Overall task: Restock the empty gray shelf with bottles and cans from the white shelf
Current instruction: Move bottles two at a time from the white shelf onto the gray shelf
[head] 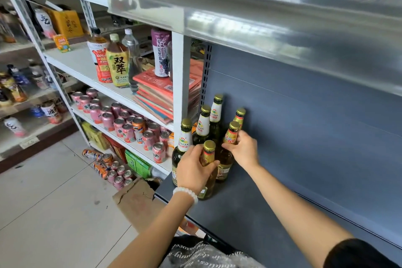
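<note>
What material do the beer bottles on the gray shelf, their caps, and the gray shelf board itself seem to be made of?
Beer bottles: probably glass, glossy and see-through; amber liquid shows through the two that the left hand and right hand grip.
Caps: likely metal with a gold finish and crimped edges.
Gray shelf: matte and uniform, possibly painted metal; the surface alone cannot confirm it.

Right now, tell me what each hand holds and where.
Left hand: nearest amber bottle, at its shoulder. Right hand: second amber bottle, at its neck.
</note>
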